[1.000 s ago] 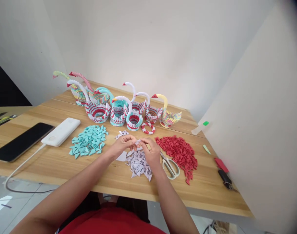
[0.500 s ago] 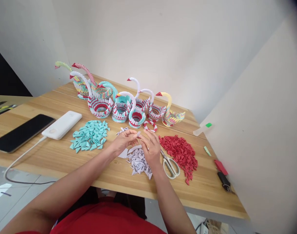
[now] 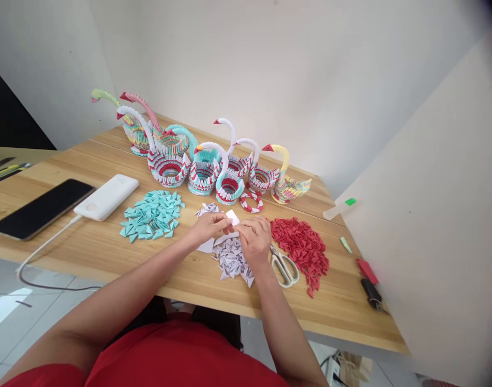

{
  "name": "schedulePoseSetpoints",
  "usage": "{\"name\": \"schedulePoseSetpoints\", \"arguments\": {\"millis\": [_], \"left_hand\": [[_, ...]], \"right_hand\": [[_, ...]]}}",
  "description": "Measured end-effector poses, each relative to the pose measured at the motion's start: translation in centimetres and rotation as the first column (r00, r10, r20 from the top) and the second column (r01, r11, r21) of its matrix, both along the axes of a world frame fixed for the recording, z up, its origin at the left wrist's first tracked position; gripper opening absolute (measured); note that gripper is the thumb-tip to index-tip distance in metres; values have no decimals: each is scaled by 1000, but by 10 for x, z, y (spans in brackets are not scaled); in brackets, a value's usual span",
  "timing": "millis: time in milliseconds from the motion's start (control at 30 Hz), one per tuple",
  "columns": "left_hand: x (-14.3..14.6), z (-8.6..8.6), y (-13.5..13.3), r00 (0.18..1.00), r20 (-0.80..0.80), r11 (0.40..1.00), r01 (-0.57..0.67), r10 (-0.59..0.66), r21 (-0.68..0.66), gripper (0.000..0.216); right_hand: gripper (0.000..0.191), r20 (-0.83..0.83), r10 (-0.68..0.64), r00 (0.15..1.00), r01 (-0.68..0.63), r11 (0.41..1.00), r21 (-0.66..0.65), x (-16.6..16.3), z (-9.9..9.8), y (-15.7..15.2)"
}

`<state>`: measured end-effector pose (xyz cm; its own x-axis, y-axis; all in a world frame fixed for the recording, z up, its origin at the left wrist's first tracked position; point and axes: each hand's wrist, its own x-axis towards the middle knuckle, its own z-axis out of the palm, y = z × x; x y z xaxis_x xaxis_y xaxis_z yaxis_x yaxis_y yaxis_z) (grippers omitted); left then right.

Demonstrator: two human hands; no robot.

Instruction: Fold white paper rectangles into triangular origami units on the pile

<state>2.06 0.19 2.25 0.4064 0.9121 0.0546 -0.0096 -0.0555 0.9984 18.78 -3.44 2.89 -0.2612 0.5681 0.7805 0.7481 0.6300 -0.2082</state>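
My left hand [image 3: 208, 226] and my right hand [image 3: 254, 240] meet over the wooden table [image 3: 108, 258], both pinching a small white paper piece [image 3: 232, 217] between their fingertips. Just below them lies a pile of folded white paper triangles [image 3: 233, 260]. A pile of teal triangles [image 3: 152, 214] lies to the left and a pile of red triangles [image 3: 302, 246] to the right. White-handled scissors [image 3: 285, 265] rest beside my right wrist.
Several modular paper swans [image 3: 201, 161] stand in a row at the back, with a red-and-white paper ring [image 3: 251, 202] before them. A phone [image 3: 42, 207] and white power bank [image 3: 107, 196] with cable lie left. A black-and-red tool [image 3: 370, 285] lies near the right wall.
The white paper piece now shows as a wider flat flap between my fingertips. The view has shifted slightly, and my hands stay in the same spot above the white pile.
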Motion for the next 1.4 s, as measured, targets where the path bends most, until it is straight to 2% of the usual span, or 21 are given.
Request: {"name": "schedulePoseSetpoints", "arguments": {"millis": [133, 233, 367, 533, 667, 867, 1033, 1133, 1267, 1400], "left_hand": [[0, -2, 2, 1000, 15, 1000, -9, 9, -15, 26], [0, -6, 3, 999, 15, 999, -40, 40, 21, 26], [-2, -7, 3, 989, -61, 982, -122, 132, 145, 25], [-4, 0, -1, 947, -188, 925, -187, 259, 330, 23], [-6, 2, -1, 955, -203, 927, -137, 217, 348, 23], [-6, -4, 4, 983, -148, 982, -86, 112, 170, 22], [-4, -4, 5, 995, -80, 994, -55, 63, 93, 22], [-4, -3, 4, 988, -125, 989, -78, 94, 127, 23], [-4, -2, 1, 958, -242, 963, -89, 152, 254, 23], [-4, -2, -2, 953, -261, 934, -54, 154, 354, 21]], "right_hand": [[21, 27, -3, 1000, 4, 999, -41, 2, -2, 2], [20, 40, -20, 999, 22, 999, -44, 3, -3, 4], [15, -2, -11, 1000, 11, 998, -55, 5, -5, 7], [10, -119, 3, 993, -16, 994, -106, 7, -6, 8], [8, -159, 27, 987, -50, 988, -144, 9, -5, 9], [9, -107, 80, 991, -98, 980, -173, 11, -5, 9], [9, -78, 75, 994, -86, 986, -145, 10, -3, 7], [9, -83, 73, 994, -84, 985, -147, 8, -2, 6], [8, -145, 63, 987, -89, 980, -181, 7, -2, 6], [10, -240, 3, 971, -77, 951, -300, 6, -3, 5]]}}
